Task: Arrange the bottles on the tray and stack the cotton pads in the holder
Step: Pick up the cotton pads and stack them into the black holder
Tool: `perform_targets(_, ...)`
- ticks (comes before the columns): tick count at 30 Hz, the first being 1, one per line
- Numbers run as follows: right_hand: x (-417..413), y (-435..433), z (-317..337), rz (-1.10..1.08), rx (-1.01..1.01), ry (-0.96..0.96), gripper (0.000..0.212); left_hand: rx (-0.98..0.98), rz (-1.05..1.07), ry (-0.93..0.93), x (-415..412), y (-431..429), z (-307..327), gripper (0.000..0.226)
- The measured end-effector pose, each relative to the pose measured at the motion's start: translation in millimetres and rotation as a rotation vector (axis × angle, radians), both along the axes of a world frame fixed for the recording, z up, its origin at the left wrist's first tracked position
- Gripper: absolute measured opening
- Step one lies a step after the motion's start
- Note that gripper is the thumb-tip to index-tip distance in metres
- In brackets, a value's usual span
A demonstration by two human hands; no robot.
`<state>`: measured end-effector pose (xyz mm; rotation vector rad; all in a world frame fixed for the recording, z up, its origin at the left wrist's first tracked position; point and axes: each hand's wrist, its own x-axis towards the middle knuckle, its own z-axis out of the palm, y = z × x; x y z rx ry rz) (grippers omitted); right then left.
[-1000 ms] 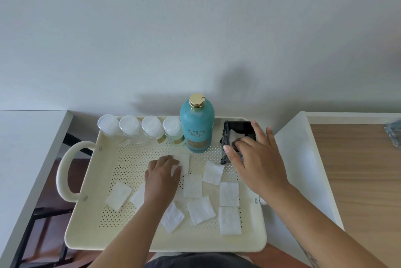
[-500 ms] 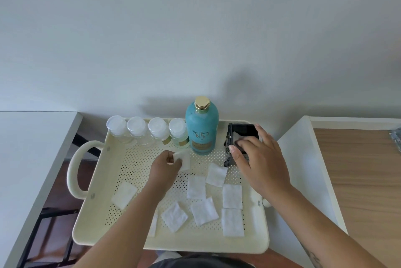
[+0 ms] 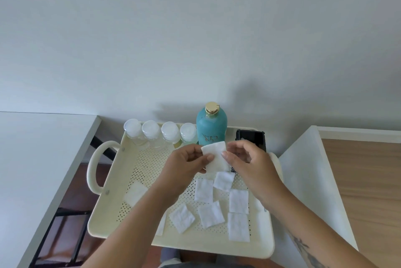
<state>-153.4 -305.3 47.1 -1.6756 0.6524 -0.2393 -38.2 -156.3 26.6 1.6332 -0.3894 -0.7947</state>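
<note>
A cream perforated tray [image 3: 138, 172] holds several small clear bottles with white caps [image 3: 149, 132] in a row along its back edge, beside a tall teal bottle [image 3: 211, 129] with a gold cap. A black holder [image 3: 251, 138] stands at the back right corner, partly hidden behind my right hand. Above the tray's middle, my left hand [image 3: 184, 165] and my right hand [image 3: 249, 163] both pinch one white cotton pad [image 3: 214, 156], left on its left edge, right on its right edge. Several more cotton pads [image 3: 204, 190] lie scattered flat on the tray floor.
A white table [image 3: 32, 159] sits to the left and a white-edged wooden surface [image 3: 368, 181] to the right. A plain wall rises close behind the tray. The tray's loop handle [image 3: 93, 168] sticks out on the left over a dark frame below.
My left hand lifted one cotton pad off the tray toward the middle. My right hand left the black holder and came over to pinch the pad's other edge.
</note>
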Motion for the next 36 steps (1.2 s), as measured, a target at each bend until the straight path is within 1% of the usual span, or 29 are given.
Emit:
perform_targets(2, 1, 0, 2, 0.012, 0.111, 0.008, 0.013, -0.007, -0.011, -0.017, -2, 0, 6, 0.013)
perform_targets(4, 1, 0, 2, 0.019, 0.155, 0.001, 0.008, -0.006, -0.003, -0.026, -3, 1, 8, 0.010)
perform_targets(9, 2, 2, 1, 0.065, 0.167, 0.003, 0.002, -0.006, 0.019, -0.024, -5, 10, 7, 0.007)
perform_targets(12, 3, -4, 0, 0.007, 0.150, -0.011, 0.002, 0.047, 0.091, -0.038, -1, 23, -1, 0.011)
perform_targets(16, 5, -25, -3, -0.182, -0.036, -0.007, 0.002, 0.240, 0.282, -0.105, 14, 51, -25, 0.011)
perform_targets(20, 4, -41, -9, -0.258, -0.171, 0.004, 0.002, 0.463, 0.386, -0.225, 28, 87, -48, 0.007)
perform_targets(24, 2, -48, -16, -0.275, -0.259, 0.015, 0.002, 0.663, 0.349, -0.352, 32, 117, -65, 0.011)
perform_targets(29, -4, -55, -22, -0.294, -0.351, 0.039, 0.003, 0.815, 0.263, -0.507, 31, 132, -78, 0.027)
perform_targets(31, -6, -57, -23, -0.288, -0.381, 0.052, 0.003, 0.865, 0.223, -0.528, 31, 133, -81, 0.033)
perform_targets(34, -7, -57, -25, -0.264, -0.423, 0.071, 0.009, 0.937, 0.184, -0.533, 33, 132, -86, 0.040)
perform_targets(36, -5, -58, -24, -0.248, -0.463, 0.069, 0.013, 0.972, 0.166, -0.532, 33, 131, -89, 0.038)
